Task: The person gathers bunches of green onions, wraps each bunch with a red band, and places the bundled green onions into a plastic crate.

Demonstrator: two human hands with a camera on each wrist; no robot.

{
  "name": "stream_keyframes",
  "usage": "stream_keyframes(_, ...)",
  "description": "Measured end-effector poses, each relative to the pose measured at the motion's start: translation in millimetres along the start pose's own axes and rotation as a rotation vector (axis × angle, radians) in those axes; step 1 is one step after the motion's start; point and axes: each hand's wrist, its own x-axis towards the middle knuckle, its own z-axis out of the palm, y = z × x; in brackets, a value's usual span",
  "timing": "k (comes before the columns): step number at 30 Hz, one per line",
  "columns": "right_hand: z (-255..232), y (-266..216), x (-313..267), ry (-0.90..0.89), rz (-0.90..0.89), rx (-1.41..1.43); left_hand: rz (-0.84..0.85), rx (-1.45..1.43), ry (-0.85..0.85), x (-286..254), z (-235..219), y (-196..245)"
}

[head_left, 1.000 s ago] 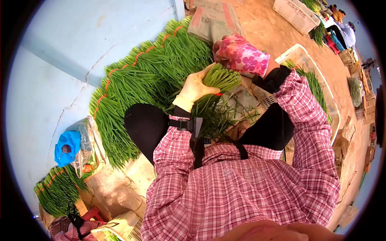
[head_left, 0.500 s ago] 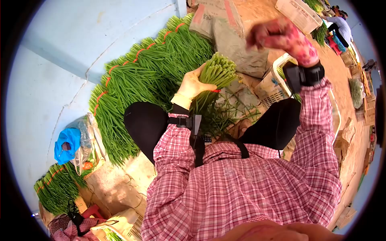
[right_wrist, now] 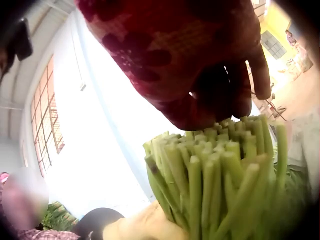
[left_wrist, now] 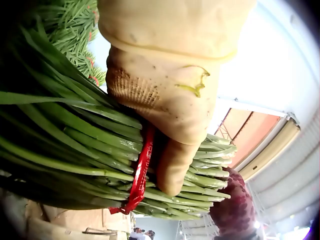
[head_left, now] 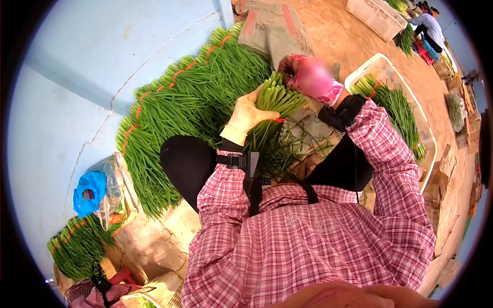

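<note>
My left hand [head_left: 247, 114], in a cream rubber glove, grips a bunch of green chives [head_left: 280, 97] close to its cut ends. A red printed tie [left_wrist: 142, 172] circles the bunch beside my thumb in the left wrist view. My right hand [head_left: 310, 79], in a pink flowered glove, is at the cut stem ends. Its fingers [right_wrist: 260, 75] are bent loosely over them in the right wrist view, fingertips right at the stems. The stem ends stand at slightly uneven heights. Leaves of the bunch trail down toward my lap.
Many tied chive bunches [head_left: 179, 108] lie in a row along the blue wall. A white crate [head_left: 434, 149] on the right holds more chives. Grey sacks [head_left: 272, 28] lie ahead. A blue bag [head_left: 90, 194] is at left. Another person [head_left: 429, 28] sits far off at upper right.
My right hand swung away from the bunch to the upper right, then came back to the stem ends. The left hand keeps its grip, almost unmoved.
</note>
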Motion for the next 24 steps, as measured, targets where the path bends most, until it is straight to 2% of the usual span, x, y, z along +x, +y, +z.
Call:
stream_keyframes(2,12.0,10.8,0.7,0.115,-0.104,-0.076,0.009,0.006,0.006,0.2,-0.7,-3.0)
stream_keyframes(5,9.9,-17.6,-3.5,0.162,-0.011,0.031,0.015,0.034,0.021,0.0,-1.6,-1.9)
stream_keyframes(6,8.4,-14.3,-3.6,0.125,0.114,0.235,0.006,0.005,0.026,-2.5,0.7,6.0)
stream_keyframes(9,-14.9,-5.2,3.5,0.189,0.07,0.504,0.042,-0.056,0.086,-3.8,0.2,4.3)
stream_keyframes(13,-17.3,-21.7,0.0,-0.012,0.065,0.192,-0.004,-0.088,0.071,-2.3,-1.4,3.4)
stream_keyframes(18,-3.5,-26.5,9.5,0.08,-0.124,-0.271,-0.013,0.073,0.086,-0.7,1.0,8.7)
stream_keyframes(21,0.3,-34.1,15.1,0.062,-0.059,-0.421,-0.023,0.11,0.093,-1.4,3.2,9.0)
stream_keyframes(24,-5.9,-31.0,19.6,0.036,0.022,-0.176,-0.035,0.088,0.083,-6.6,-0.8,5.0)
